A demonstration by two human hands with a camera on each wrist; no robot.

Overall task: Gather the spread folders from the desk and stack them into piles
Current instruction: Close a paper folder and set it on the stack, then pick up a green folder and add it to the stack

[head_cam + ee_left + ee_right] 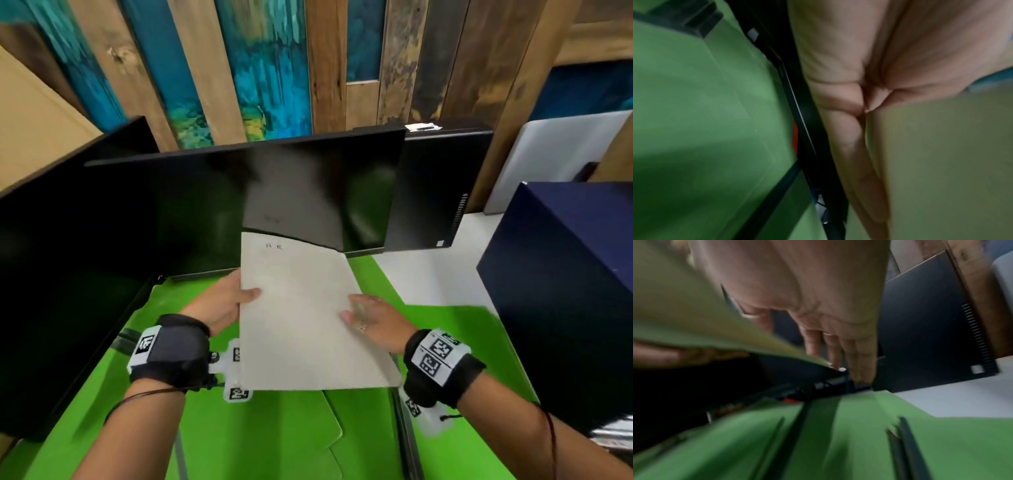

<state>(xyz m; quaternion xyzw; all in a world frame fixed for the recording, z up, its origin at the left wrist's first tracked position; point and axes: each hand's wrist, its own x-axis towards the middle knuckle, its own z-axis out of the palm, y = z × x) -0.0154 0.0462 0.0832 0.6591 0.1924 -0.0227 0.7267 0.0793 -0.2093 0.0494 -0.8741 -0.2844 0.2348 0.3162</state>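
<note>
I hold a pale beige folder (308, 325) above the desk, tilted, its far corner in front of the monitor. My left hand (233, 301) grips its left edge, thumb on top and fingers underneath. At the right edge is my right hand (366, 318), thumb and forefinger on top and the other fingers past the edge. Green folders (274, 438) lie spread on the desk below. In the left wrist view my left hand (849, 65) lies against the beige folder (941, 162). In the right wrist view my right hand (807, 288) meets the folder (684, 305) over the green folders (838, 443).
A black monitor (239, 205) stands just behind the folder, with another dark screen (51, 274) on the left. A black computer tower (431, 192) and a navy box (565, 291) stand on the right. Bare white desk (438, 274) shows between them.
</note>
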